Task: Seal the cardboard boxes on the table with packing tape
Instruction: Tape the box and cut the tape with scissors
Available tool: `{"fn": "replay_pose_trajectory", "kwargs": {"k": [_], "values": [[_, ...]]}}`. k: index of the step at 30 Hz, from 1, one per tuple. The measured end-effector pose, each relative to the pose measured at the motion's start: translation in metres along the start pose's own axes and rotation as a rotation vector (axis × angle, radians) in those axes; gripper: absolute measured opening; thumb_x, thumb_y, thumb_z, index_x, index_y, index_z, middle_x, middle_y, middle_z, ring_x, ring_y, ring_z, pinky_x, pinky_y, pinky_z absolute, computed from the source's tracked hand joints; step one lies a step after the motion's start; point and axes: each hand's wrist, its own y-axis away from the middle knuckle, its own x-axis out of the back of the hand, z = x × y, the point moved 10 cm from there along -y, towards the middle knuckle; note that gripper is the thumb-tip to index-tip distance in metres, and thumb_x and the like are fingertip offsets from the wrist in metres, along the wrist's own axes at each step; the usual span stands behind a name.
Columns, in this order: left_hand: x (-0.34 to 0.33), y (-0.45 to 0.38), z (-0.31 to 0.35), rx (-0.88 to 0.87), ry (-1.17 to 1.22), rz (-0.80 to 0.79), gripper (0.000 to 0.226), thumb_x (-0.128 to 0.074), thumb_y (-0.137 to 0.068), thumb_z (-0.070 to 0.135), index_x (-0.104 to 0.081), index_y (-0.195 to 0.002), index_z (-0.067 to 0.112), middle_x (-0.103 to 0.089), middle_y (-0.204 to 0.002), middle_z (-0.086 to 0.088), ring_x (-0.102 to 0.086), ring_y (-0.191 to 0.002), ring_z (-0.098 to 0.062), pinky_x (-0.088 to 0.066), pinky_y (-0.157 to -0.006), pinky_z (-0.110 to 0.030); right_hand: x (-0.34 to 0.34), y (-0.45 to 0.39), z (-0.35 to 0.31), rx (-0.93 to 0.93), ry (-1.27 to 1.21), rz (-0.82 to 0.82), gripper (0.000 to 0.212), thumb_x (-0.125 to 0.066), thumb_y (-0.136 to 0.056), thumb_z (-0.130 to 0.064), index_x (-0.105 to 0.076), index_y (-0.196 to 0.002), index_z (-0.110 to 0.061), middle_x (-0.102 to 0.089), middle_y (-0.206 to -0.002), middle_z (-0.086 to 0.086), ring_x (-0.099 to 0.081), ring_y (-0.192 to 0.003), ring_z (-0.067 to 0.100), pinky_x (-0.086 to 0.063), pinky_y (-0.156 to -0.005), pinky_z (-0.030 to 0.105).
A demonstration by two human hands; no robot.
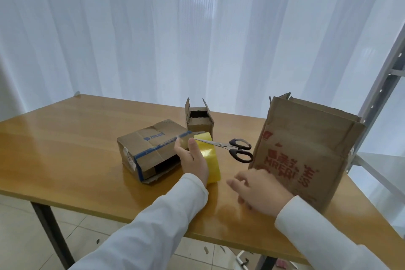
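Observation:
A yellow roll of packing tape (209,160) stands on edge on the wooden table (65,149), and my left hand (192,158) grips it with the thumb over its top. A flat cardboard box (151,149) with blue tape lies on its side just left of the roll, its near end open. Behind them stands a small cardboard box (199,120) with its flaps up. A tall cardboard box (306,149) with red print stands at the right, top open. My right hand (256,190) hovers blurred in front of the tall box, fingers spread, holding nothing.
Black-handled scissors (232,149) lie on the table between the tape roll and the tall box, blades pointing left. A grey metal shelf frame (377,103) rises at the right edge. White curtains hang behind the table. Tiled floor shows below the table's near edge.

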Motion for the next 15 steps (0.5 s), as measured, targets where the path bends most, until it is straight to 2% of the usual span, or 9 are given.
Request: {"fn": "replay_pose_trajectory", "kwargs": {"k": [2,3,6,9,12,15], "values": [[-0.012,0.001,0.002,-0.021,0.006,-0.040,0.058,-0.023,-0.099,0.044,-0.008,-0.149,0.018,-0.026,-0.153,-0.006,-0.032,-0.136,-0.026,-0.027,-0.103,-0.027,-0.027,-0.008,0.008,-0.059,-0.171,-0.111,0.041,-0.046,-0.096,-0.046,-0.042,-0.133,-0.029,-0.071,-0.082,0.000,-0.067,-0.060,0.016,-0.056,-0.057,0.026],[-0.018,0.002,0.003,-0.029,0.007,-0.065,0.059,-0.024,-0.099,0.044,-0.009,-0.149,0.018,-0.025,-0.153,-0.005,-0.031,-0.137,-0.024,-0.026,-0.103,-0.026,-0.033,-0.013,0.006,-0.048,-0.285,-0.109,0.045,-0.048,-0.096,-0.044,-0.036,-0.137,-0.031,-0.071,-0.082,0.001,-0.067,-0.060,0.017,-0.057,-0.058,0.028],[-0.032,0.003,0.005,-0.047,0.002,-0.130,0.063,-0.026,-0.096,0.049,-0.010,-0.149,0.020,-0.028,-0.152,-0.005,-0.035,-0.135,-0.024,-0.030,-0.111,-0.036,-0.028,-0.032,0.003,0.016,-0.537,0.016,0.034,-0.052,-0.096,-0.032,-0.045,-0.129,-0.024,-0.070,-0.072,0.004,-0.065,-0.057,0.016,-0.059,-0.062,0.034],[-0.029,-0.003,0.014,-0.082,-0.038,-0.134,0.053,-0.029,-0.100,0.043,-0.016,-0.147,0.023,-0.039,-0.143,-0.003,-0.043,-0.129,-0.023,-0.038,-0.107,-0.041,-0.027,-0.042,0.001,0.039,-0.635,0.080,0.022,-0.054,-0.096,-0.023,-0.051,-0.119,-0.023,-0.070,-0.071,0.007,-0.065,-0.060,0.021,-0.058,-0.064,0.036],[-0.012,-0.006,0.024,-0.148,-0.078,-0.115,0.046,-0.028,-0.103,0.031,-0.015,-0.146,0.022,-0.054,-0.116,0.005,-0.056,-0.106,-0.014,-0.047,-0.093,-0.034,-0.029,-0.052,0.002,0.016,-0.656,0.127,0.017,-0.054,-0.096,-0.020,-0.050,-0.111,-0.028,-0.070,-0.074,0.010,-0.067,-0.066,0.026,-0.059,-0.066,0.037],[0.012,-0.003,0.037,-0.237,-0.044,-0.075,0.041,-0.026,-0.104,0.025,-0.018,-0.144,0.027,-0.066,-0.109,-0.002,-0.065,-0.095,-0.011,-0.050,-0.091,-0.028,-0.033,-0.065,0.010,-0.083,-0.776,0.182,0.010,-0.053,-0.097,-0.019,-0.052,-0.107,-0.019,-0.068,-0.076,0.013,-0.063,-0.065,0.023,-0.056,-0.066,0.033]]}}
